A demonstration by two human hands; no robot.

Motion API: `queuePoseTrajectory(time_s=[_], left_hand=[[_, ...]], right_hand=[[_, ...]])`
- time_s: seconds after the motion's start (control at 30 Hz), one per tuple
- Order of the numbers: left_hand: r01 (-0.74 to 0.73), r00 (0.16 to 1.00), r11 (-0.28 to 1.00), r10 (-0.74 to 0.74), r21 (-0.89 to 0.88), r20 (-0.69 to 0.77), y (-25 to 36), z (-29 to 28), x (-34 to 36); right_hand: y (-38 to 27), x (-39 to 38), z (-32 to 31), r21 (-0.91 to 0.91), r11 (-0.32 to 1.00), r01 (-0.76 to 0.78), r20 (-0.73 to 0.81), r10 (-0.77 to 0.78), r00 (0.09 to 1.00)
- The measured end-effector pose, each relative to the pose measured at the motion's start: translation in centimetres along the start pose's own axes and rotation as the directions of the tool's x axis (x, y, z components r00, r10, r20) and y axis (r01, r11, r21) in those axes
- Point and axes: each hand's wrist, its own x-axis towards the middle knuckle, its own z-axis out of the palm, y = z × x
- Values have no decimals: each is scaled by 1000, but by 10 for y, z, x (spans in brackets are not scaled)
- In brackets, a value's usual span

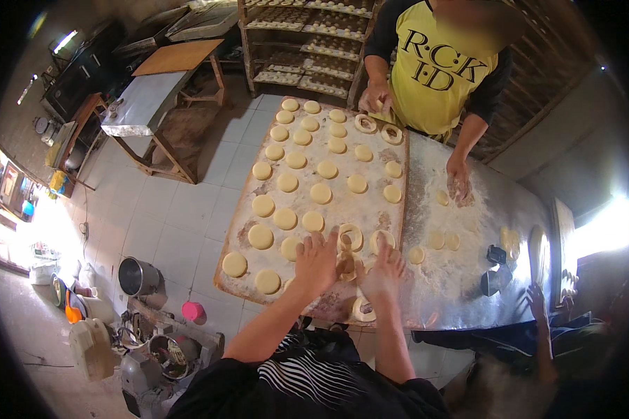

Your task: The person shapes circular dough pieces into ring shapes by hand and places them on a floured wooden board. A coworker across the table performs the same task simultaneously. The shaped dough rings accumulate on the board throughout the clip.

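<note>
The left hand (pixel 316 264) has its fingers slightly apart near a dough ring (pixel 360 239); the right hand (pixel 382 274) is blurred, its fingers' hold unclear. The round ring lies flat, hole upward.

The left hand (pixel 317 264) and right hand (pixel 382 277) reach among dough rings (pixel 358 239) on a floured board (pixel 374 209). Dough discs (pixel 321 193) dot it. A co-worker (pixel 430 66) stands across the worktop (pixel 421 307).
</note>
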Motion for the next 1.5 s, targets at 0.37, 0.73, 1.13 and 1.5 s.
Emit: queuePoseTrajectory(time_s=[0.37, 0.73, 1.13, 1.5], left_hand=[[-17, 1000, 999, 17, -45, 10, -8, 12, -10], [-16, 994, 997, 7, -75, -108, -15, 10, -10], [-17, 1000, 995, 18, -103, 8, -88, -26, -6], [-311, 865, 766, 473, -563, 166, 62, 22, 33]], right_hand=[[-3, -5, 23, 17, 996, 83, 66, -84, 994], [-10, -21, 22, 79, 982, 170, -87, -163, 983], [-81, -18, 54, -97, 895, 435, 39, -433, 900], [195, -15, -27, 521, 798, -302, -10, 359, 933]])
